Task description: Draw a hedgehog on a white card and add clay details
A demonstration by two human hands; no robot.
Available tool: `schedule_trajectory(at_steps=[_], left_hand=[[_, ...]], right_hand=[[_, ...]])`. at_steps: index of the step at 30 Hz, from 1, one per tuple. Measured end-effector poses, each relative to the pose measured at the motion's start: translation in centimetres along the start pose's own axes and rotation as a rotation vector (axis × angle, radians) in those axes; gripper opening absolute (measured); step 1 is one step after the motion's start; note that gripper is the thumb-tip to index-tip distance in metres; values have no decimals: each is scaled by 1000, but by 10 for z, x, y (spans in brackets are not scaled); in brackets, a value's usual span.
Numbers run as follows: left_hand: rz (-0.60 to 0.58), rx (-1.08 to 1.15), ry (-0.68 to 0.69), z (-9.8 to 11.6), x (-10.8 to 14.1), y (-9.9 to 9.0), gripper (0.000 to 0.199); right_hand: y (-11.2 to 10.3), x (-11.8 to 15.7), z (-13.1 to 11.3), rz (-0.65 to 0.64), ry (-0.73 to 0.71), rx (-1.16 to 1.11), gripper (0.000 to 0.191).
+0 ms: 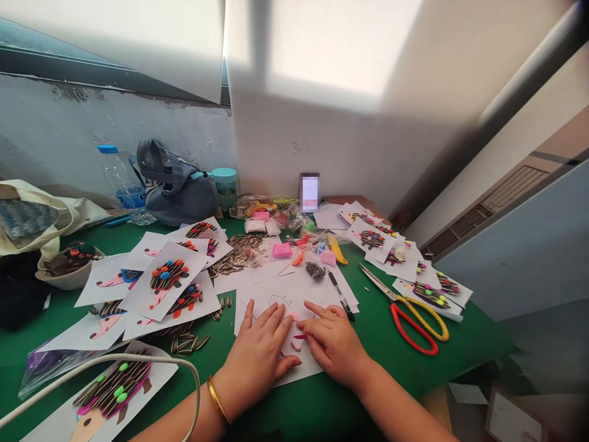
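A white sheet of paper (257, 307) with a pencil-like outline drawing (280, 301) lies in front of me. My left hand (262, 341) rests on it, palm down with the fingers spread. My right hand (334, 344) is low over the paper, its index finger stretched out and the other fingers partly bent. A fingertip of it is at a small pink clay piece (294, 317). A pink piece (296, 345) and a thin red strip (300, 336) lie between my hands, the strip close to my right fingers. I cannot tell whether the strip touches them.
Scissors (402, 307) and a black pen (340, 294) lie to the right. Hedgehog pictures (168, 279) with sunflower seeds and clay balls overlap at left. Seeds (234, 255), pink clay (282, 250) and a phone (310, 192) are farther back. A white cable (115, 356) crosses my left forearm.
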State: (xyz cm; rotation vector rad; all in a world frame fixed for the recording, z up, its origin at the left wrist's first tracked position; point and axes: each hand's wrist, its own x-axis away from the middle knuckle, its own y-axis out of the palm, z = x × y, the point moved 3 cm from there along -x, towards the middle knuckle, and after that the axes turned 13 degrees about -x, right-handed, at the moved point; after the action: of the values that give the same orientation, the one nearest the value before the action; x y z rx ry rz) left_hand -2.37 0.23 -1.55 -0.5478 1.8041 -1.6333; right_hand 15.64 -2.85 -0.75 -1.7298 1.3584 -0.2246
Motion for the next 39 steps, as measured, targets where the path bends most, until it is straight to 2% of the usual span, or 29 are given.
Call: schedule_trajectory(at_steps=[3, 8, 14, 21, 28, 35, 39], left_hand=[[-17, -6, 9, 1, 0, -2, 64], [-24, -13, 17, 1, 0, -4, 59], [-10, -36, 42, 1, 2, 0, 57], [3, -30, 28, 2, -1, -2, 59], [12, 7, 20, 2, -1, -2, 58], [28, 22, 13, 1, 0, -3, 55], [2, 29, 12, 1, 0, -4, 56]], right_hand=[[-4, 0, 1, 37, 24, -16, 26], [-13, 0, 9, 192, 86, -41, 25], [-6, 1, 20, 223, 186, -53, 24], [2, -1, 23, 186, 255, -2, 18], [7, -9, 18, 110, 266, 181, 17], [12, -19, 13, 16, 261, 273, 15], [7, -20, 16, 33, 254, 273, 16]])
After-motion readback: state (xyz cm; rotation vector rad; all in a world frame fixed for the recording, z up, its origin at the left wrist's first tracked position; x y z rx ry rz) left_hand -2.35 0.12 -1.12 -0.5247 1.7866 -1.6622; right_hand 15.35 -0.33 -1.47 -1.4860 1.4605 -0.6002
